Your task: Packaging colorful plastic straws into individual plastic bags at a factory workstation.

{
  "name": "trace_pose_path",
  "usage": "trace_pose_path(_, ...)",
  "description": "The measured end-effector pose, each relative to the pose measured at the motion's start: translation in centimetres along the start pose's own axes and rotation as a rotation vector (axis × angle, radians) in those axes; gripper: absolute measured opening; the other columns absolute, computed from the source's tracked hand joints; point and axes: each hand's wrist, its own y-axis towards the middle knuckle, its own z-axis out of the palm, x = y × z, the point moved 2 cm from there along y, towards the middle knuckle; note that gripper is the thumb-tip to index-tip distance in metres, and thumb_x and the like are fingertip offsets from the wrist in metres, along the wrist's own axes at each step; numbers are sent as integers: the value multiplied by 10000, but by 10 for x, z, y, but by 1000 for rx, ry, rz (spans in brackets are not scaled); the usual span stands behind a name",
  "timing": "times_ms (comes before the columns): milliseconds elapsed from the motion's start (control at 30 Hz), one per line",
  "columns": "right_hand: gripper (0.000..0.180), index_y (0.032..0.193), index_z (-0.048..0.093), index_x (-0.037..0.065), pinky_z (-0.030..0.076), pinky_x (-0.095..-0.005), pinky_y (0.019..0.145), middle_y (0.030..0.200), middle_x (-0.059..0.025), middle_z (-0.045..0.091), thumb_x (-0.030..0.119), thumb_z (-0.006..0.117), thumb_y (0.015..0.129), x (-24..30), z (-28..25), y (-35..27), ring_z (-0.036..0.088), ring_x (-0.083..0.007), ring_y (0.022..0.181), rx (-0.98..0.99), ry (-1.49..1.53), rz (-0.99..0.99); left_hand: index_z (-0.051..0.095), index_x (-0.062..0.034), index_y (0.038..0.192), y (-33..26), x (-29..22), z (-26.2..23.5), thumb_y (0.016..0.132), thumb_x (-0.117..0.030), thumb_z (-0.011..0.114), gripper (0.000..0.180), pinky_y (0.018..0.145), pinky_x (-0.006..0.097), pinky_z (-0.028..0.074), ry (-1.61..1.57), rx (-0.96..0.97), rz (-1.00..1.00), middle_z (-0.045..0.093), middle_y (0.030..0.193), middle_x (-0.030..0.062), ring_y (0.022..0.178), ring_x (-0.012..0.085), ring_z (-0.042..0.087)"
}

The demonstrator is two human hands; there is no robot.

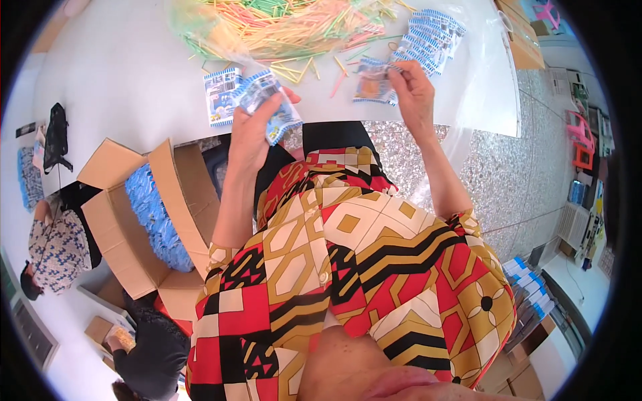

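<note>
My left hand (253, 130) is closed, thumb on top, around a blue-and-white printed packet (283, 124) near the table's front edge. Partly under that packet, another blue-and-white packet (219, 100) lies at the left. My right hand (414, 93) pinches the upper right edge of a small packet with a clear window (369, 85), its contents orange-brown. Just beyond the right hand, an overlapping row of similar packets (433, 39) fans out on the table. Loose thin coloured sticks (304, 70) lie between and beyond my hands.
A large heap of pink, yellow and green sticks (281, 30) in clear plastic fills the table's far middle. At my left stands an open cardboard box (190, 180) holding blue packets (157, 214). Two people work farther left. Clear plastic sheeting (458, 144) hangs over the table's right front edge.
</note>
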Motion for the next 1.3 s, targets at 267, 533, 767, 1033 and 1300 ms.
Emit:
trace_pose_path(267, 249, 1044, 581, 43, 441, -224, 615, 1006, -45, 578, 31, 634, 801, 14, -7, 5, 490, -97, 706, -231, -564, -251, 637, 40, 955, -4, 0, 3, 816, -72, 664, 181, 651, 273, 522, 164, 125, 42, 672, 826, 109, 704, 139, 634)
trace_pose_path(533, 224, 1029, 592, 59, 433, -208, 635, 956, -2, 595, 63, 634, 809, 80, 68, -4, 501, -72, 741, 299, -81, -153, 670, 29, 893, -12, -7, 1, 765, -102, 725, 191, 574, 239, 492, 372, 103, 102, 668, 776, 62, 649, 76, 598)
trace_pose_path(767, 81, 828, 641, 18, 406, -233, 615, 719, -13, 590, 89, 671, 801, 94, 98, 4, 502, -85, 665, 570, -112, -136, 673, -6, 905, -14, -8, -4, 759, -150, 740, 216, 544, 219, 476, 409, 107, 87, 661, 762, 40, 642, 70, 591)
trace_pose_path(1033, 82, 842, 634, 3, 409, -234, 628, 778, -30, 599, 70, 664, 804, 103, 96, 15, 506, -92, 701, 576, -135, -252, 657, 6, 931, -18, -16, -15, 797, -153, 686, 210, 270, 197, 352, 325, 181, 131, 637, 717, 30, 503, 47, 540)
trace_pose_path(1300, 276, 972, 614, 37, 433, -243, 643, 947, -48, 604, 43, 721, 718, 126, 92, 9, 526, -132, 706, 463, -167, -493, 666, 14, 871, -18, -18, -16, 749, -95, 727, 174, 522, 208, 459, 443, 86, 285, 652, 723, 29, 599, 58, 565)
